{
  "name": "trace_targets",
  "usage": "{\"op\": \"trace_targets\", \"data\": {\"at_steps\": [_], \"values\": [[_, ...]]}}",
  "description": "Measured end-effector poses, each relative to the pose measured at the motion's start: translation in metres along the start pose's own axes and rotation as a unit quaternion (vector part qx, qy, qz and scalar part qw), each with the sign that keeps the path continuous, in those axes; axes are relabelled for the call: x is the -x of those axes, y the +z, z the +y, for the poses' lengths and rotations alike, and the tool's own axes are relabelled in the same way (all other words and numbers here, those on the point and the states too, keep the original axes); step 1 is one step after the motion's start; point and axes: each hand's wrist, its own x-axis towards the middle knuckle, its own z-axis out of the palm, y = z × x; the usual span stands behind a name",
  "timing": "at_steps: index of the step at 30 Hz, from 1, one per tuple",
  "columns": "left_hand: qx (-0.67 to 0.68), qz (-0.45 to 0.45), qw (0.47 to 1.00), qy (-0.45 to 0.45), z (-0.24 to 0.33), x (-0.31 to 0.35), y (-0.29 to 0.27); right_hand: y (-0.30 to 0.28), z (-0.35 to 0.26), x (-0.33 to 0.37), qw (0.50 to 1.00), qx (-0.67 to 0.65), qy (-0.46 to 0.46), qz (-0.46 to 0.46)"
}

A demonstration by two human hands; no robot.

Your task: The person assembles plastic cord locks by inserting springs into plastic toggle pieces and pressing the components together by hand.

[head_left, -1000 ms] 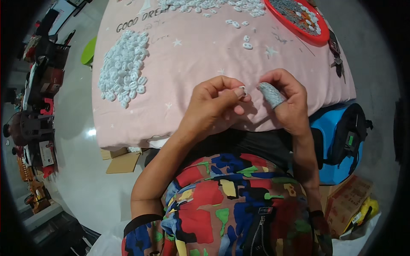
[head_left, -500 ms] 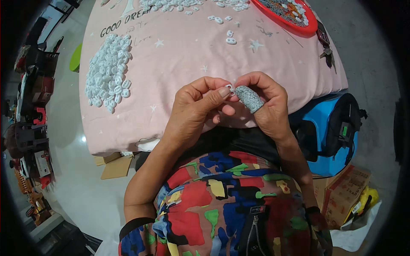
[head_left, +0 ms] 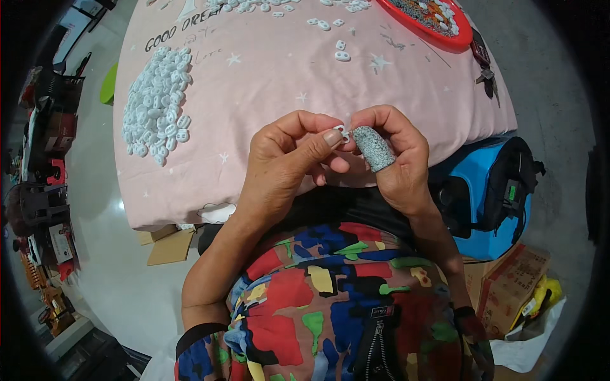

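Over the near edge of the pink cloth, my left hand [head_left: 284,145] pinches a small white plastic piece with holes [head_left: 344,132] between thumb and forefinger. Close against its right side is my right hand [head_left: 410,162], fingers curled and closed. A grey speckled finger sleeve [head_left: 373,150] covers my right thumb. Whatever the right fingertips grip is hidden behind that sleeve or too small to name. Similar white pieces form a pile [head_left: 155,105] to the left, and a loose white piece [head_left: 342,56] lies beyond my hands.
A red tray [head_left: 438,44] with small grey and orange parts and white pieces sits at the far right. Keys [head_left: 487,79] lie by the cloth's right edge. More white pieces [head_left: 254,6] are spread at the back. A blue case [head_left: 486,216] stands right of my lap.
The view has shifted slightly, so the pile and cloth appear a little further left. Both hands keep nearly the same pose around the white piece.
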Motion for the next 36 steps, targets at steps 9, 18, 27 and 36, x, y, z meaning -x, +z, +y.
{"op": "trace_targets", "data": {"at_steps": [9,18,27,36], "values": [[-0.054,0.022,0.998,0.028,0.0,0.002,0.004,0.0,0.002,0.002,0.999,0.022,-0.033,-0.007],[-0.058,0.027,0.997,0.042,0.0,0.004,0.004,0.001,-0.003,0.002,0.999,0.035,-0.02,-0.028],[-0.09,0.038,0.993,0.07,-0.001,0.006,0.007,-0.002,-0.001,0.002,0.993,0.101,-0.037,-0.039],[-0.025,0.047,0.998,0.025,-0.005,0.001,-0.001,0.004,0.0,-0.002,0.998,0.063,-0.009,-0.03]]}}
